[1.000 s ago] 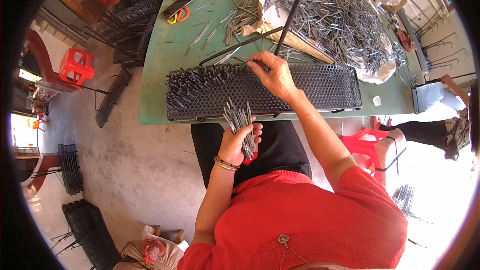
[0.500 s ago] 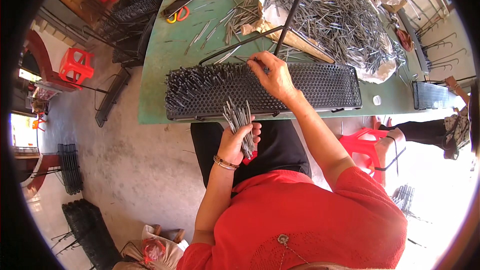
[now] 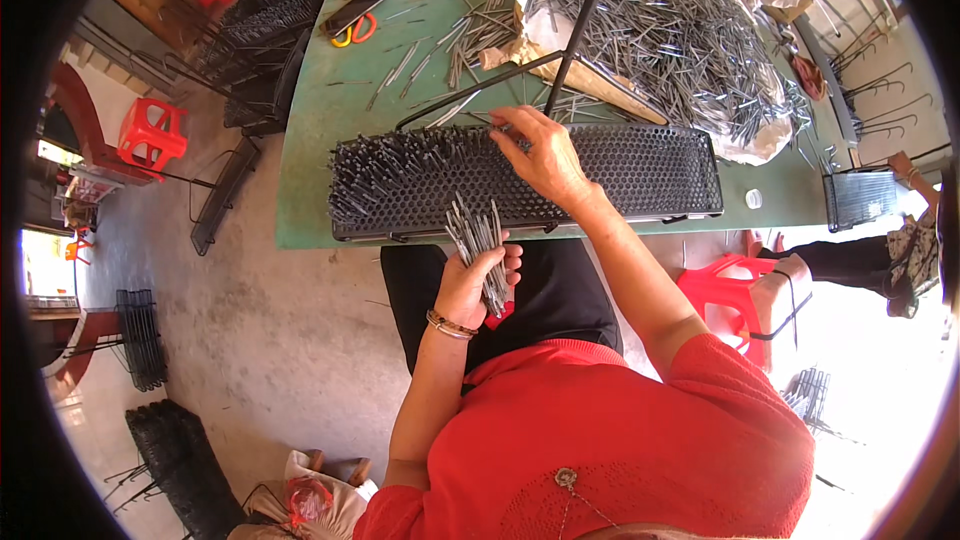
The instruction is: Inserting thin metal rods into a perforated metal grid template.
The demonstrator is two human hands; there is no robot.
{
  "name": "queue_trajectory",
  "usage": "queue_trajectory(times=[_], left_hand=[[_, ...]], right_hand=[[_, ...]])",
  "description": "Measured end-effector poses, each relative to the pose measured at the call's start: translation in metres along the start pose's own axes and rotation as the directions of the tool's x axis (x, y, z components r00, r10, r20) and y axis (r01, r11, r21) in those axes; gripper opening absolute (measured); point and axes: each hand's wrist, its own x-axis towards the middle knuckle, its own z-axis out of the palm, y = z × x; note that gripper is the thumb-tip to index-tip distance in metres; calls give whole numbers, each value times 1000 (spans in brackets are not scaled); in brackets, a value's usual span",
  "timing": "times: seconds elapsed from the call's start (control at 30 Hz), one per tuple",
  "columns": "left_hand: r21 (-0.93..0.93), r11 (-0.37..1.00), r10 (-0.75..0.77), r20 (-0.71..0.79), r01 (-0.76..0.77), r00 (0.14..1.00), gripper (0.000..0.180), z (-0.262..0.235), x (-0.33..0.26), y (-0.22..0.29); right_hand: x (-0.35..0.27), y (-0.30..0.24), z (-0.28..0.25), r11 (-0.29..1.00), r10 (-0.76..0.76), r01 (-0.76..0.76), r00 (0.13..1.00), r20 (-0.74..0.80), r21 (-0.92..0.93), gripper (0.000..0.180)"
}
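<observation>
A long black perforated rack (image 3: 630, 165) lies at the table's near edge, its left part crowded with upright thin metal rods (image 3: 375, 175). Just below the rack, my left hand (image 3: 478, 275) is closed around a bundle of thin grey metal rods (image 3: 478, 230), whose tips point up and away from me. Over the far side of the rack, beside the last standing rods, hovers my right hand (image 3: 545, 155). Its thumb and forefinger are apart, and I see no rod between them. The rack's right part shows bare holes.
A big heap of loose rods (image 3: 660, 35) fills an open sack at the back right of the green table (image 3: 310, 155). A dark metal bar (image 3: 585, 30) rises behind the rack. Scissors (image 3: 357, 30) and a phone (image 3: 355, 10) lie far left. Another person's arm (image 3: 915, 175) shows at right, near a red stool (image 3: 715, 295).
The thumb and fingers of my right hand have spread apart from a pinch, and the hand has shifted slightly left. My left hand keeps its bundle in the same place.
</observation>
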Motion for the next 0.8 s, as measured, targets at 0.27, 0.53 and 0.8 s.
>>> queue_trajectory(times=[0.27,0.53,0.8], left_hand=[[-8,1000,-14,50,14,999,30,-2,0,-1],[-119,991,72,69,-64,995,27,8,-1,6],[-169,985,20,-9,-22,1000,26,-1,4,-5]], right_hand=[[-5,5,5,969,-217,208,975,-51,-133,21],[-38,-18,-4,972,193,-216,959,206,92,24],[-32,-12,-9,788,430,-528,840,330,318,24]])
